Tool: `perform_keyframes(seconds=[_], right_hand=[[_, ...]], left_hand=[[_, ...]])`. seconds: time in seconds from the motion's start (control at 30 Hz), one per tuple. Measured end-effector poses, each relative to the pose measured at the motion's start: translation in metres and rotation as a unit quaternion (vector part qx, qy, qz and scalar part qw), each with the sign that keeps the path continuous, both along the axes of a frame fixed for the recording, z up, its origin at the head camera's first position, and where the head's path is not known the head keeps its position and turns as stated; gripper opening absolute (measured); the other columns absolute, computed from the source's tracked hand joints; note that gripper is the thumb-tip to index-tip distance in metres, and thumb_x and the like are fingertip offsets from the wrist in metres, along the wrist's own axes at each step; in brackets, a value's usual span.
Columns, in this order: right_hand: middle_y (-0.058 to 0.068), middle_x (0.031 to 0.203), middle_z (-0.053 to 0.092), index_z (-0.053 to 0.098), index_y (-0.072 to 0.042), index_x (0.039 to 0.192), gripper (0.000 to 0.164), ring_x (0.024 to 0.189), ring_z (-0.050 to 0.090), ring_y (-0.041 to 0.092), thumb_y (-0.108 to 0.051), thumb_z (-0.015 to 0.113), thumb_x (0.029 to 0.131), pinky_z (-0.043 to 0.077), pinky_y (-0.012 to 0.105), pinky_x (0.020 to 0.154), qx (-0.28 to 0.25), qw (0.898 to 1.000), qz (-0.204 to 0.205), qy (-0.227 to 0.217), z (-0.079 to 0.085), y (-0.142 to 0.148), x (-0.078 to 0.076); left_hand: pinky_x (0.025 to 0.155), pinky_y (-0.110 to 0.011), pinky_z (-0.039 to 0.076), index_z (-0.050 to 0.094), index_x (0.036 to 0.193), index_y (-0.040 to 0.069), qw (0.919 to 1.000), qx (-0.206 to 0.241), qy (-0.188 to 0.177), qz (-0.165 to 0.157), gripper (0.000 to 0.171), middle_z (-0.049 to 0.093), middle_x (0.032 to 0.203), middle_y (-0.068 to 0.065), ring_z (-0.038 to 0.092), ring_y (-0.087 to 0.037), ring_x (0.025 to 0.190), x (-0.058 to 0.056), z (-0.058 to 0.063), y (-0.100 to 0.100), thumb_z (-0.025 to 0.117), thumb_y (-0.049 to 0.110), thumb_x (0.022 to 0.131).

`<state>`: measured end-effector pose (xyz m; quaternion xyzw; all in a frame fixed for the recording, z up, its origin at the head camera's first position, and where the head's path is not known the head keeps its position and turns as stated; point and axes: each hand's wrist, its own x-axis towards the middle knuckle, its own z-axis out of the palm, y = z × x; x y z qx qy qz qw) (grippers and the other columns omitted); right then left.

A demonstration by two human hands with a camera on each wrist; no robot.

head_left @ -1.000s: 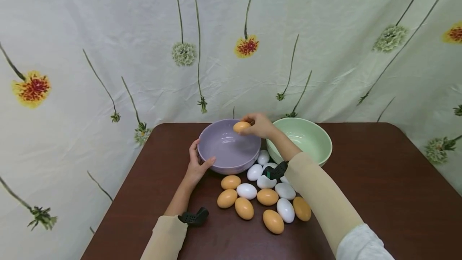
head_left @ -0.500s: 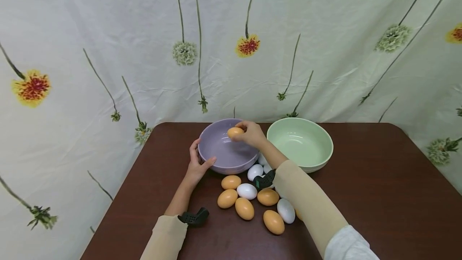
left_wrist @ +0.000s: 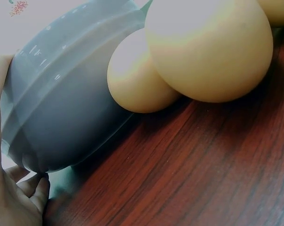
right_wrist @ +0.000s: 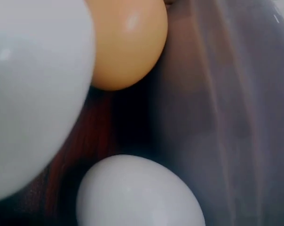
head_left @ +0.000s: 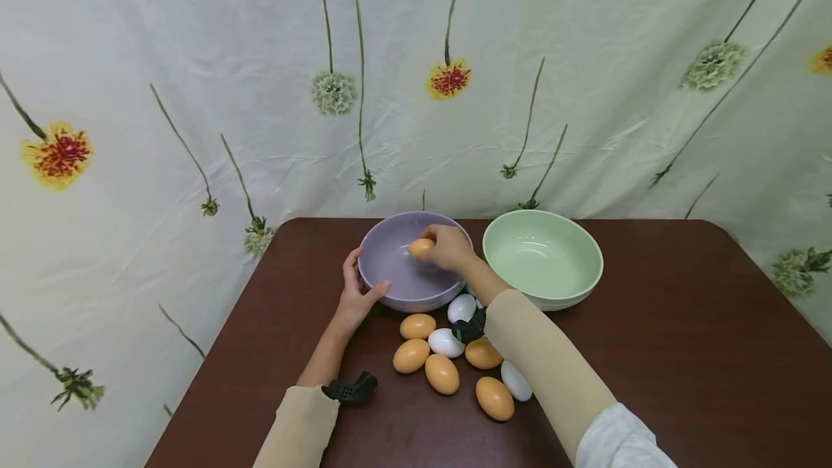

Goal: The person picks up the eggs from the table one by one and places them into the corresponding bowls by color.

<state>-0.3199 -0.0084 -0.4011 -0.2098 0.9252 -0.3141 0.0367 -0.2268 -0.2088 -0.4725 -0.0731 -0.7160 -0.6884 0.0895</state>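
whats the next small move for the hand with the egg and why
Probably lower the orange-brown egg gently and release it: the right hand pinches it over the inside of the purple bowl, no other egg shows in there, and the left hand holds the bowl's side.

soft, even light fills the head view, crisp around the purple bowl [head_left: 403,280]; a small glint sits inside the green bowl [head_left: 542,273] right of it. behind it, the cloth [head_left: 260,56] is paler leftward, dimmer rightward. the left wrist view turns it grey, with whitish glare atop the brown eggs [left_wrist: 210,56] beside it. the right wrist view is dim and hazy, its wall blurred, deep shadow between it and the white eggs [right_wrist: 137,197].
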Motion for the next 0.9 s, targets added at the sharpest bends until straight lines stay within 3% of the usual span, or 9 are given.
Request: perform_keyframes(seconds=[0.37, 0.63, 0.9], right_hand=[[0.006, 0.093, 0.066, 0.067, -0.003, 0.107, 0.036, 0.077, 0.054, 0.018, -0.02, 0.079, 0.078, 0.044, 0.03, 0.071, 0.07, 0.996, 0.063, 0.001, 0.0001, -0.0013, 0.0032], [0.002, 0.083, 0.063, 0.067, -0.004, 0.105, 0.037, 0.073, 0.052, 0.016, -0.021, 0.081, 0.076, 0.043, 0.029, 0.068, 0.102, 0.992, 0.074, -0.009, -0.0013, -0.0015, 0.0038], [0.001, 0.082, 0.063, 0.066, -0.005, 0.107, 0.038, 0.073, 0.053, 0.017, -0.026, 0.079, 0.079, 0.043, 0.029, 0.068, 0.11, 0.991, 0.078, -0.019, -0.0024, -0.0033, 0.0037]], left_hand=[[0.107, -0.051, 0.028, 0.008, 0.15, 0.012, 1.0, -0.002, 0.001, 0.0, 0.083, 0.021, 0.152, -0.024, 0.029, -0.037, 0.136, -0.0007, -0.0001, 0.0005, 0.063, 0.003, 0.088], [0.107, -0.049, 0.028, 0.008, 0.15, 0.013, 1.0, -0.004, -0.003, -0.003, 0.083, 0.021, 0.152, -0.023, 0.029, -0.035, 0.136, -0.0023, -0.0011, 0.0013, 0.063, 0.004, 0.088], [0.101, -0.028, 0.033, 0.008, 0.15, 0.012, 1.0, -0.002, 0.001, -0.003, 0.083, 0.02, 0.154, -0.023, 0.029, -0.035, 0.136, -0.0022, -0.001, 0.0007, 0.062, 0.002, 0.088]])
